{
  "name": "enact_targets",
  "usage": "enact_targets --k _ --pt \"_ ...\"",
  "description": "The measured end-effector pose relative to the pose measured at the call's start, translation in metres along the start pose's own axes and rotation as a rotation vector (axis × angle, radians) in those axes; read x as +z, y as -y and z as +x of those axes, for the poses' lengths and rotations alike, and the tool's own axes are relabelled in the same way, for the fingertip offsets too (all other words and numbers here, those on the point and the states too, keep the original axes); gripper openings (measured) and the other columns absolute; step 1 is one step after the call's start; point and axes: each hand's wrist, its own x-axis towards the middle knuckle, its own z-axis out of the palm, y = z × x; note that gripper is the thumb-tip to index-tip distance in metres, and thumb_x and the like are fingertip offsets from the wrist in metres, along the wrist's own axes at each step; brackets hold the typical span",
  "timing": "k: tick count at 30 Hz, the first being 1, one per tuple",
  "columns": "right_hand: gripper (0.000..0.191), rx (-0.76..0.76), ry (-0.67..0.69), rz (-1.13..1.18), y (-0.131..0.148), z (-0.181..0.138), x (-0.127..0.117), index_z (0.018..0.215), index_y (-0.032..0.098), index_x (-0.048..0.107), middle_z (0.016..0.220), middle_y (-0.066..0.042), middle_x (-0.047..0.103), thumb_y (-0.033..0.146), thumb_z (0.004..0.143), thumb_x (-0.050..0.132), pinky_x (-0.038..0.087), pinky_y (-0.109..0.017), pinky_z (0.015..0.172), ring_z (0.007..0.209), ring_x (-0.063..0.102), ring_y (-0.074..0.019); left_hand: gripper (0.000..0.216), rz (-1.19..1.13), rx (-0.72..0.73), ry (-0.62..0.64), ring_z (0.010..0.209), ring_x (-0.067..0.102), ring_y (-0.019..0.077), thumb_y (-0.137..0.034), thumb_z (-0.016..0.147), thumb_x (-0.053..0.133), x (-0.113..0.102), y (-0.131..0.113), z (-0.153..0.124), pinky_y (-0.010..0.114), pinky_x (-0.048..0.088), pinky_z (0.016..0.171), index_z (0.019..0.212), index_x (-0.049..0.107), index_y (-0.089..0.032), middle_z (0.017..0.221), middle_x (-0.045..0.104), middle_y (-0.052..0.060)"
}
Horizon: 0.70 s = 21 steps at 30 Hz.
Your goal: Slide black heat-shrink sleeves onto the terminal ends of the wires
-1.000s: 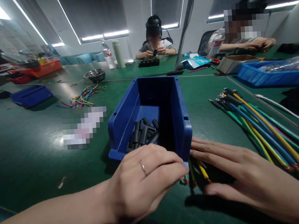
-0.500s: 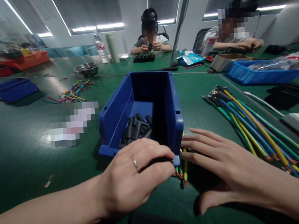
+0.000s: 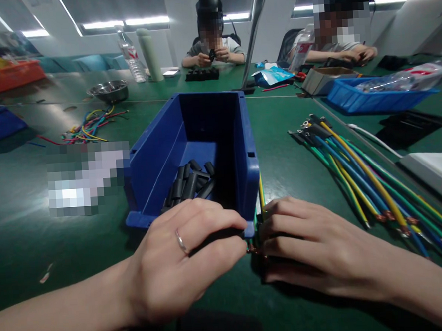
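- Right now my left hand (image 3: pixel 181 258) sits low in the centre of the frame, fingers curled shut over the near lip of the blue bin (image 3: pixel 218 115), thumb tucked beneath
- The blue bin stands upright on the green surface (image 3: pixel 287 146) in mid-frame, its open top toward me, with black tube pieces (image 3: pixel 190 185) heaped on its floor just beyond my knuckles
- My right hand (image 3: pixel 308 250) is lower right of centre, just beside the bin's near right corner, fingers folded closed around a few short wires (image 3: pixel 261 195); their bare copper ends poke out by my fingertips, and one yellow-green strand runs up along the bin's right wall
- A long wire bundle (image 3: pixel 356 177) of blue, yellow and green lies fanned on the surface at the right, apart from my right hand
- Farther back, at upper left, I see a steel bowl (image 3: pixel 108 90) and loose coloured wires (image 3: pixel 87 128); at upper right stands a blue tray (image 3: pixel 367 101)
- Two people (image 3: pixel 214 51) sit at the far edge
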Motion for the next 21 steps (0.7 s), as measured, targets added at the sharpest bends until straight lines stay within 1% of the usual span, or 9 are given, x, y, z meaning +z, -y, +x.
enact_targets --k 3,7,10,13,17,19,21 --pt "0.024 0.064 0.069 0.118 -0.003 -0.001 -0.003 0.109 0.017 0.073 0.094 -0.003 0.07 0.036 0.111 0.058 0.045 -0.031 0.072 0.086 0.057 -0.0166 0.025 0.014 0.002 0.018 0.106 0.073 0.014 -0.019 0.115 0.045 -0.005 -0.001 0.003 0.025 0.059 0.099 0.112 0.07 -0.02 0.109 0.08 0.005" --pt "0.023 0.092 0.088 0.19 -0.003 -0.003 -0.005 0.104 0.017 0.072 0.096 -0.002 0.069 0.035 0.111 0.059 0.043 -0.029 0.073 0.087 0.057 -0.0142 0.022 0.054 0.025 0.111 0.106 0.075 0.0144 -0.017 0.114 0.049 -0.015 -0.003 0.008 0.026 0.061 0.096 0.113 0.071 -0.019 0.109 0.082 0.006" --pt "0.024 0.107 0.082 0.206 -0.003 -0.003 -0.004 0.096 0.017 0.069 0.094 -0.002 0.067 0.033 0.111 0.06 0.042 -0.028 0.072 0.085 0.056 -0.0129 0.022 0.061 0.035 0.1 0.105 0.075 0.0151 -0.015 0.113 0.049 -0.017 -0.003 0.01 0.026 0.061 0.094 0.111 0.071 -0.017 0.109 0.082 0.007" --pt "0.021 0.124 0.073 0.209 -0.002 -0.001 -0.003 0.093 0.017 0.067 0.092 -0.001 0.066 0.027 0.11 0.061 0.041 -0.027 0.072 0.085 0.055 -0.0121 0.024 0.055 0.036 0.087 0.103 0.075 0.0159 -0.015 0.112 0.047 -0.015 -0.002 0.009 0.027 0.061 0.093 0.109 0.071 -0.017 0.108 0.081 0.007" --pt "0.011 0.126 0.032 0.23 0.001 0.003 -0.005 0.099 0.018 0.067 0.097 0.0 0.068 0.016 0.107 0.06 0.043 -0.024 0.075 0.088 0.055 -0.0108 0.022 0.063 0.05 0.101 0.107 0.073 0.0165 -0.014 0.111 0.048 -0.013 -0.001 0.006 0.028 0.059 0.096 0.114 0.069 -0.017 0.114 0.08 0.007" --pt "0.011 0.146 0.022 0.249 0.002 0.004 -0.006 0.105 0.018 0.067 0.099 0.001 0.069 0.012 0.107 0.059 0.043 -0.023 0.076 0.088 0.055 -0.0102 0.024 0.063 0.036 0.127 0.11 0.072 0.0164 -0.013 0.11 0.045 -0.013 -0.002 0.005 0.027 0.058 0.099 0.117 0.068 -0.018 0.118 0.079 0.007" --pt "0.012 0.168 0.026 0.274 0.001 0.004 -0.008 0.107 0.019 0.067 0.1 0.001 0.069 0.011 0.107 0.058 0.043 -0.023 0.077 0.087 0.055 -0.0097 0.027 0.068 0.019 0.125 0.111 0.072 0.0163 -0.012 0.11 0.043 -0.013 -0.005 0.004 0.027 0.058 0.101 0.118 0.068 -0.019 0.119 0.078 0.006"
